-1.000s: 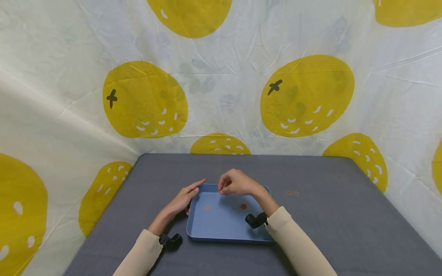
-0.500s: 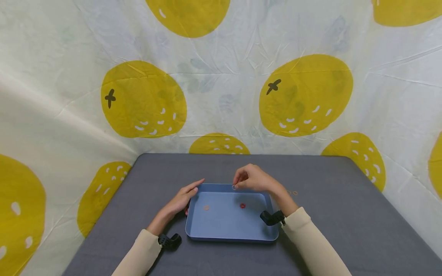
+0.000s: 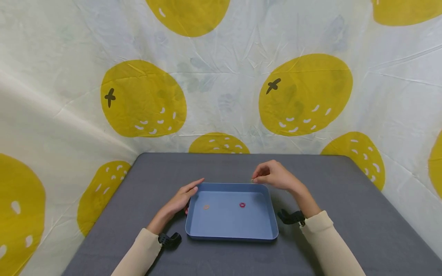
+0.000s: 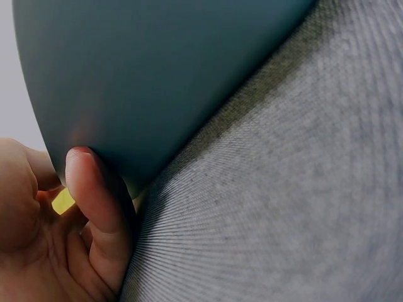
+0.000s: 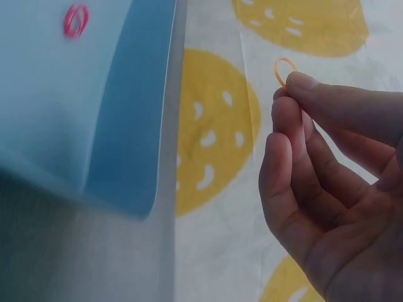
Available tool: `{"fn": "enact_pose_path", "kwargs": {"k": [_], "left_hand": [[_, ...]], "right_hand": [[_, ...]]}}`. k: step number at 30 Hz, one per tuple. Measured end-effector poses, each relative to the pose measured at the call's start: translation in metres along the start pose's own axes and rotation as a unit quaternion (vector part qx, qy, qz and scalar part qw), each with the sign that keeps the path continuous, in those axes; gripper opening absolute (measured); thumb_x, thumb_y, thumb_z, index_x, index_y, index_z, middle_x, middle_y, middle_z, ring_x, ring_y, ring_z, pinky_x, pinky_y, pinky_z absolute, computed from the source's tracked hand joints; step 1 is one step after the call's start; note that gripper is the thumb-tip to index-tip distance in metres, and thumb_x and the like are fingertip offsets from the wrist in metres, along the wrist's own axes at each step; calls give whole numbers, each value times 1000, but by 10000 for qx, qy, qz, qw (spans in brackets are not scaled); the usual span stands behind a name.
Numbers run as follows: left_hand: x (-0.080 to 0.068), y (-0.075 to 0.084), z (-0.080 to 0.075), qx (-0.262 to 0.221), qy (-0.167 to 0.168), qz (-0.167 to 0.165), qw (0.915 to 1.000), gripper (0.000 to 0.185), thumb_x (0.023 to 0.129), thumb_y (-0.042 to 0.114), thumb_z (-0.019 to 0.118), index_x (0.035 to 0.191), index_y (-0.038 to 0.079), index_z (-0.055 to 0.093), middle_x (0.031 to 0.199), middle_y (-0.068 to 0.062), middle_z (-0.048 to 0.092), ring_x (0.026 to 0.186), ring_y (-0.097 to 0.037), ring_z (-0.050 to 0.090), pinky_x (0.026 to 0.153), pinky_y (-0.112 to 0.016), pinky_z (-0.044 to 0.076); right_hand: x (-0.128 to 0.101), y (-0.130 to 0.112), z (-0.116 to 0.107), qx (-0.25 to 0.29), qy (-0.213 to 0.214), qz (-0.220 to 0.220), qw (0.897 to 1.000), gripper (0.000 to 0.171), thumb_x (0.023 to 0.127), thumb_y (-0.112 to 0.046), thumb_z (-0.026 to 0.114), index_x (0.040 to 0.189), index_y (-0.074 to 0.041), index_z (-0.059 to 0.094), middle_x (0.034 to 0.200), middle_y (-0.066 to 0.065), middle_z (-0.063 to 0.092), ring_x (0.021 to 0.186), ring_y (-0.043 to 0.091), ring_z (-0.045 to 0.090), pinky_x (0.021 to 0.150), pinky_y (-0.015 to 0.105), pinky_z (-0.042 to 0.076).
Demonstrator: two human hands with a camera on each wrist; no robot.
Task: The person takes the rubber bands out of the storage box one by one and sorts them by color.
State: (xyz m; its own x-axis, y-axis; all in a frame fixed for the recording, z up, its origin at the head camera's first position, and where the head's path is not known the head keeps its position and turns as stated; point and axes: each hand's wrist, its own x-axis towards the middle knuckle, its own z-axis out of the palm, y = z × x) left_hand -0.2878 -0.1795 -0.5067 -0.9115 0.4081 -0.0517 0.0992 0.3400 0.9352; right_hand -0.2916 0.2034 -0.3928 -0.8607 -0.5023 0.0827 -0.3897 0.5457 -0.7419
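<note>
A blue tray (image 3: 230, 237) lies on the grey table (image 3: 345, 214). Inside it are a red ring (image 3: 242, 205) and a pale orange ring (image 3: 206, 207). My left hand (image 3: 186, 195) rests with straight fingers against the tray's far left corner. In the left wrist view its thumb (image 4: 94, 189) touches the tray's outer wall (image 4: 157, 75). My right hand (image 3: 253, 180) hovers just past the tray's far right corner, pinching a small orange ring (image 5: 284, 66) between thumb and fingertips. The right wrist view also shows the red ring (image 5: 75, 20) in the tray (image 5: 126, 126).
A white cloth with big yellow fruit prints (image 3: 304, 96) hangs close behind and around the table. Black wrist cameras sit at my left cuff (image 3: 169, 240) and right cuff (image 3: 291, 217). Bare grey table lies to the right of the tray.
My right hand moved rightwards from over the tray's far middle to beyond its far right corner, keeping the small orange ring pinched. The left hand stayed put.
</note>
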Motion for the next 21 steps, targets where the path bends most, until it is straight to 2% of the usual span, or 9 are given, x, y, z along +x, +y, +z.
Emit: {"fn": "enact_pose_path", "kwargs": {"k": [1, 4, 7, 9, 13, 14, 16, 18, 21], "left_hand": [[0, 0, 0, 13, -1, 15, 10000, 47, 115, 30, 37, 162, 28, 37, 150, -22, 50, 44, -16, 45, 47, -30, 45], [0, 0, 0, 41, -25, 47, 10000, 48, 115, 30, 36, 162, 26, 36, 152, -23, 48, 44, -15, 45, 47, -30, 45], [0, 0, 0, -14, -5, -6, 10000, 47, 115, 31, 37, 162, 29, 37, 137, -31, 55, 42, -15, 45, 45, -30, 45], [-1, 0, 0, -40, 26, -40, 10000, 47, 114, 31, 37, 161, 31, 38, 134, -32, 57, 42, -16, 44, 45, -30, 45], [0, 0, 0, -29, 26, -54, 10000, 47, 114, 31, 37, 161, 31, 39, 143, -28, 53, 43, -16, 44, 46, -30, 45], [0, 0, 0, -39, 36, -48, 10000, 47, 114, 31, 38, 161, 30, 39, 149, -20, 51, 43, -16, 44, 46, -30, 45], [0, 0, 0, -77, 1, -32, 10000, 47, 114, 30, 37, 162, 28, 38, 132, -21, 61, 42, -15, 44, 45, -30, 45], [1, 0, 0, -160, -35, -70, 9998, 47, 114, 30, 38, 161, 29, 38, 96, -18, 66, 41, -15, 44, 45, -30, 45], [1, 0, 0, -257, -105, -93, 9996, 47, 115, 30, 37, 162, 28, 37, 58, -9, 48, 39, -15, 44, 44, -30, 45]], "right_hand": [[-3, 3, -2, 4, 35, 34, 10000, 6, 93, -10, 76, 95, -5, 78, 93, 8, 77, 84, 27, 72, 76, 33, 59], [-10, 11, -9, -22, 119, 136, 9998, 6, 93, -11, 77, 95, -6, 78, 93, 10, 77, 84, 32, 70, 73, 33, 58], [-17, 18, -15, -31, 174, 262, 9995, 6, 93, -12, 78, 96, -8, 79, 95, 14, 77, 84, 28, 71, 76, 35, 59], [-21, 21, -19, -18, 222, 324, 9992, 7, 93, -13, 77, 97, -8, 78, 97, 17, 77, 84, 24, 72, 77, 37, 60], [-30, 30, -27, -22, 296, 324, 9990, 9, 94, -11, 76, 98, -4, 78, 100, 19, 77, 83, 16, 73, 79, 36, 61], [-32, 32, -29, -40, 321, 305, 9990, 9, 94, -11, 76, 98, -3, 77, 99, 18, 77, 83, 15, 73, 79, 35, 61], [-36, 36, -31, -54, 349, 284, 9990, 9, 94, -10, 75, 99, -2, 77, 99, 17, 77, 82, 12, 72, 78, 34, 62], [-40, 41, -34, -54, 377, 282, 9989, 10, 94, -10, 75, 99, -2, 77, 99, 18, 77, 81, 11, 71, 78, 34, 61], [-44, 48, -37, 13, 416, 306, 9987, 11, 95, -10, 75, 100, -1, 77, 99, 20, 76, 80, 10, 70, 77, 35, 61]]}}
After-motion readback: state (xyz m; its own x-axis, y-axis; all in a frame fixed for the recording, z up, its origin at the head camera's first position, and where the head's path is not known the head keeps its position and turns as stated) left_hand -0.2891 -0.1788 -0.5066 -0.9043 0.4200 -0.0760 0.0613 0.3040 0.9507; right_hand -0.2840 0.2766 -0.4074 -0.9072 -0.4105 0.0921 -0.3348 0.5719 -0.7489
